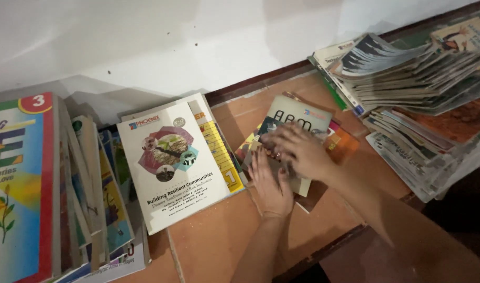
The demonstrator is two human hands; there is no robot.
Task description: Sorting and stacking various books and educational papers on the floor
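Head view. Hands at a small heap of thin paperback books (302, 137) lying on the orange-brown tiled floor (213, 241), between a white-covered textbook with a round collage picture (172, 162) and a big slumped stack of worn magazines and booklets (407, 78) by the wall.

Left hand (271, 183): flat, palm down, fingers spread and pointing toward the wall, pressed on the near edge of the heap. Nothing enclosed in it; an open, wide hand, bearing down rather than gripping.

Right hand (300, 149): blurred with motion, fingers splayed across the top cover. Cannot tell whether it pinches a cover or only lies on it.

Step in hand, by my judgement: squaring up or sorting through the small heap, one hand steadying, the other working the top book. Next move would call for a fingertip under one edge of the top cover while the left hand keeps the books below from sliding on the smooth tile.

Look of the heap: top book pale grey-green with dark lettering and a dark picture, lying skewed; orange and pink-red covers poke out beneath at different angles. Thin, limp, soft-cover stuff, likely to fan out if pushed.

Far left: row of colourful upright books (88, 194) leaning against one another, and a large rainbow-coloured cover (20, 183) nearest the camera.
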